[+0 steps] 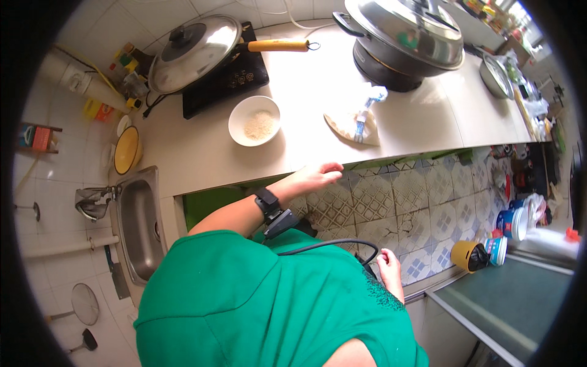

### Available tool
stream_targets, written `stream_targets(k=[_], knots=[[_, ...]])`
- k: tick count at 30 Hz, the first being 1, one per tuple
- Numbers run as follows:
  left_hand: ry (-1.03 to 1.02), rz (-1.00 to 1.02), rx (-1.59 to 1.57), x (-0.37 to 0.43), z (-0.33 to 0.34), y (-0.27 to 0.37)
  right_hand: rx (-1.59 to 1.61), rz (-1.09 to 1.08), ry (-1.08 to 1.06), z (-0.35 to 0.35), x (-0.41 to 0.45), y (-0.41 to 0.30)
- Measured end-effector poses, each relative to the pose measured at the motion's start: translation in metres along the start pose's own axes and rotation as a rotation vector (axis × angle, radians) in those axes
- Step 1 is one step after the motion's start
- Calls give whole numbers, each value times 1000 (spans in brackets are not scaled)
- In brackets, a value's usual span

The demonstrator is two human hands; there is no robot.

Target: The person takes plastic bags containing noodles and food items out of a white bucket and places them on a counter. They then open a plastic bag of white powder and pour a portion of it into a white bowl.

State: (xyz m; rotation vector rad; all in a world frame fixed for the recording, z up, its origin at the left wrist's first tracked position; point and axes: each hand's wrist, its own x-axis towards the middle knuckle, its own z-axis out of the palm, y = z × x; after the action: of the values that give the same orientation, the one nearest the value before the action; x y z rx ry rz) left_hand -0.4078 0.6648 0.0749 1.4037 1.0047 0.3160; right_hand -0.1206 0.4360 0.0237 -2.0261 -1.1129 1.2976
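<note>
My left hand [323,176] hangs just off the counter's front edge, fingers loosely bent and apart, holding nothing. A black strap with a small device [274,212] is on that wrist. My right hand [390,271] is low beside my green shirt [257,298], fingers loosely curled, with nothing seen in it. The shirt hides part of that arm. Nearest my left hand on the counter are a white bowl [237,120] with uncooked rice [259,126] in it and a clear plastic bag [362,124] with pale contents, its top twisted. Strong glare washes out the counter between them.
A lidded wok [197,55] with a wooden handle sits on a black induction cooker [229,87]. A large lidded pot [408,41] stands farther right. To the left are a steel sink [137,225] and yellow basin [127,150]. Buckets [506,224] stand by a glass-topped surface [500,298].
</note>
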Motion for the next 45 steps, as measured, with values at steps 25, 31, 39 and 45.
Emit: stream_targets(k=[25, 31, 39, 45], knots=[[1135, 66, -976, -38, -82, -23, -329, -752, -448, -55, 143, -147], [827, 19, -712, -53, -64, 24, -284, -1127, -445, -16, 135, -245], [454, 40, -626, -49, -53, 37, -740, -1537, -484, 44, 124, -321], [285, -14, -563, -49, -46, 18, -775, -1409, -610, 59, 126, -294]])
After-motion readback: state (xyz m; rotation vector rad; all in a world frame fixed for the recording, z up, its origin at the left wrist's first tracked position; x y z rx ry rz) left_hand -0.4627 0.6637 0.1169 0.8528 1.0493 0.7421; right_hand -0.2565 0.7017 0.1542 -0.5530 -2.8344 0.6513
